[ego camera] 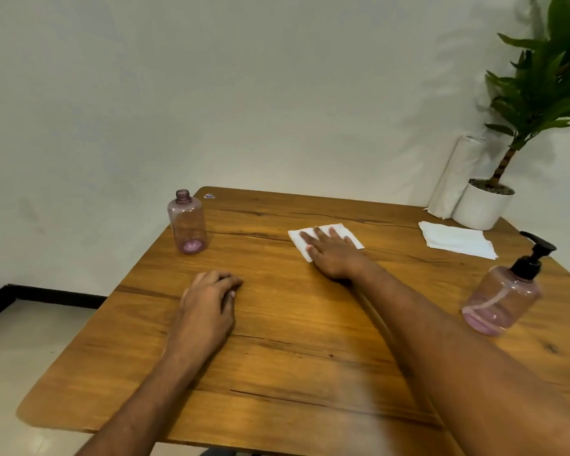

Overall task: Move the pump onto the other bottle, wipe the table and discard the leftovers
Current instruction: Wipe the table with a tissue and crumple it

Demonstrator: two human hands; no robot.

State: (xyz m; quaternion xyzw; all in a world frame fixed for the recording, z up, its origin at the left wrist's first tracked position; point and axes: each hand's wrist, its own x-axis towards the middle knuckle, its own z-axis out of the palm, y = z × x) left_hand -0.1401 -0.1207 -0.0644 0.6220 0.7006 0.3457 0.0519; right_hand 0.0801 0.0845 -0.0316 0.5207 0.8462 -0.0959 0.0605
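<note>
Both forearms reach in from the near edge of the wooden bench (277, 373), which fills the lower part of the head view. The left hand (208, 301) rests nearest, knuckles up, its fingers curled loosely under against the bare wood; it holds nothing. To the right, near the bench's right edge, stands a pink-tinted bottle (502, 304) with a little pink liquid in its base and a black pump (533, 255) screwed on its neck, the spout pointing away to the left. It appears tilted in the wide-angle view.

Farther in, the right hand (333, 253) lies flat with the fingers spread, palm pressed down on a white paper napkin (323, 240) near the middle of the bench. The napkin lies flat on the wood and shows around the fingertips and to either side.

Beyond the left hand, near the far left corner, the second pink bottle (187, 222) stands upright with its neck uncapped and a trace of pink at the bottom. A small sticker (209, 195) sits at the far edge just behind it.

On the far right, a stack of white napkins (456, 240) lies on the wood. Behind it a white pot (481, 207) holds a green plant (547, 80), and a roll of white paper (454, 177) leans just beside the pot against the wall (244, 93).
</note>
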